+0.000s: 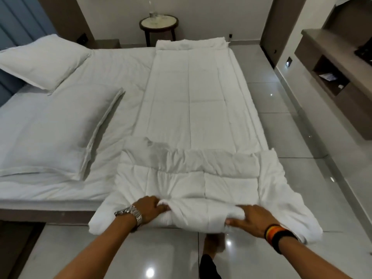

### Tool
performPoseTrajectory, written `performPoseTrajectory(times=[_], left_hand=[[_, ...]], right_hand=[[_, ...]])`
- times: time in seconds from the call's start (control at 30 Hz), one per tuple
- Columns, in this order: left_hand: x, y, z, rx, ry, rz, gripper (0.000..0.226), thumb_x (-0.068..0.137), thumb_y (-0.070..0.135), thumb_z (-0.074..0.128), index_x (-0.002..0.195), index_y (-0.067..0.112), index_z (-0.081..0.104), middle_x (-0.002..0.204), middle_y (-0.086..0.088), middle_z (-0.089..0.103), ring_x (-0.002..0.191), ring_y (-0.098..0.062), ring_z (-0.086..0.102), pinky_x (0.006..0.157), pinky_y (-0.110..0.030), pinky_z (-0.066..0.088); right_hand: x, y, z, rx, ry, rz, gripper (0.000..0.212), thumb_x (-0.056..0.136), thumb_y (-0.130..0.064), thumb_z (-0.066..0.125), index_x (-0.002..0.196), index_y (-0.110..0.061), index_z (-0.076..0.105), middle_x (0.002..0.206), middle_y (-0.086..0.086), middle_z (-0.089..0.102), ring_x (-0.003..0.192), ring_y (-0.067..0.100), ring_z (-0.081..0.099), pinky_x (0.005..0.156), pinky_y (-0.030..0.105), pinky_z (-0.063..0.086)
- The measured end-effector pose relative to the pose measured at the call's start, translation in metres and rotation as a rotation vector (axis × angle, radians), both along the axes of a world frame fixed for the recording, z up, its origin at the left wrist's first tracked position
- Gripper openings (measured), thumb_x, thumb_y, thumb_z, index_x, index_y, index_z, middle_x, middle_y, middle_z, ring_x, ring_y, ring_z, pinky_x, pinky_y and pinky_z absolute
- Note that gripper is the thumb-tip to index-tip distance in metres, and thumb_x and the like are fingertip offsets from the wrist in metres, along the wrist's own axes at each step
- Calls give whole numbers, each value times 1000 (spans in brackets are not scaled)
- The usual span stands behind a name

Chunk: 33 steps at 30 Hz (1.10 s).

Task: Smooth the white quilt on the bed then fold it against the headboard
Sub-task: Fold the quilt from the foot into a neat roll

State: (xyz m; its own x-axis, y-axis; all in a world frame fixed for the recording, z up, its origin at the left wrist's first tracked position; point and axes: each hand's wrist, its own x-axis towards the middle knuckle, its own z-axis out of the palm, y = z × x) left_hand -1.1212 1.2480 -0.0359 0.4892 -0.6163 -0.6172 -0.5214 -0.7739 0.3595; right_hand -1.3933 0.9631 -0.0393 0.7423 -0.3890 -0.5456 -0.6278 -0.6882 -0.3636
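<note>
The white quilt (193,109) lies in a long folded strip along the right edge of the bed (50,190), reaching from the near edge, where the person stands, to the far edge by the small round side table (159,24). Its near end is doubled back on itself in a loose, puffy stack that spills over the near right corner of the bed and droops toward the tiled floor (302,121). Two pillows (60,125) sit at the left edge, up by the blue padded headboard (18,27).

It looks a soft, light, bulky thing: stitched into squares, full of air, no stiffness at all. It will likely sag and slide wherever it is not held, so the folded edge wants taking in two places set well apart, with the layers pinched together.

That is about how the person has it. Both arms reach straight forward and down, forearms nearly parallel. The left hand (150,208), a metal watch (130,214) at the wrist, has its fingers (159,205) closed into a bunch of quilt at the near edge. The right hand (251,217), with dark bands (279,237) on the wrist, grips the same edge further right, thumb under and fingers over the fold.
</note>
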Motion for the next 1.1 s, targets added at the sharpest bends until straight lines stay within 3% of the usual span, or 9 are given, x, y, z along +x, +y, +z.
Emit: performPoseTrajectory(times=[0.1,0.23,0.33,0.43,0.6,0.73,0.83,0.93,1.1], left_hand=[[-12,14,14,79,139,7,45,89,76,54,90,32,63,99,6,69,89,-12,66,69,-23,42],[37,-21,49,29,98,59,91,67,97,53,122,26,68,121,8,66,107,-15,63,97,-32,48],[104,-69,82,-59,-155,45,108,52,106,48,125,30,70,127,-1,72,112,-24,67,98,-37,51],[171,-121,101,-85,-474,-2,91,63,103,43,121,37,70,117,-5,76,108,-30,69,90,-37,51],[228,-201,67,-389,-985,67,62,101,56,41,132,10,67,120,-19,73,111,-42,66,103,-55,45],[208,-242,8,-413,-878,159,68,102,52,36,158,15,40,163,-16,40,152,-40,33,125,-55,14],[207,-260,-36,-303,-694,192,76,100,61,21,165,21,22,172,-9,17,160,-34,10,129,-53,-1],[234,-278,-73,-174,-570,269,83,96,68,4,166,25,10,174,-4,11,161,-28,3,129,-51,-4],[256,-262,-126,-106,-417,350,88,93,69,0,166,19,-1,175,-4,4,161,-22,1,130,-44,-1]], right_hand=[[-19,11,12,74,80,33,100,52,-111,46,121,-42,71,118,-13,75,103,7,68,81,22,49],[35,-39,47,-36,3,75,113,45,-113,46,118,-31,73,118,-10,75,104,13,69,91,30,54],[111,-104,79,-181,-148,99,117,44,-113,45,127,-34,68,129,-2,73,118,24,66,96,36,52],[201,-173,89,-288,-240,123,93,41,-115,42,89,-37,60,101,2,73,97,28,66,76,36,45],[336,-274,56,-407,-267,93,95,47,-111,45,87,-26,61,81,-1,64,82,27,62,67,36,39],[390,-317,24,-502,-306,26,87,78,-93,47,112,-16,68,104,7,72,106,32,65,100,43,39],[370,-308,-7,-453,-415,-97,79,93,-79,48,144,-20,59,148,9,57,142,27,46,127,49,8],[312,-264,-50,-454,-471,-105,80,98,-82,33,156,-28,44,167,6,36,156,26,27,127,49,-13],[313,-267,-103,-382,-236,46,90,95,-84,6,166,-33,22,176,1,14,162,21,7,126,61,-8]])
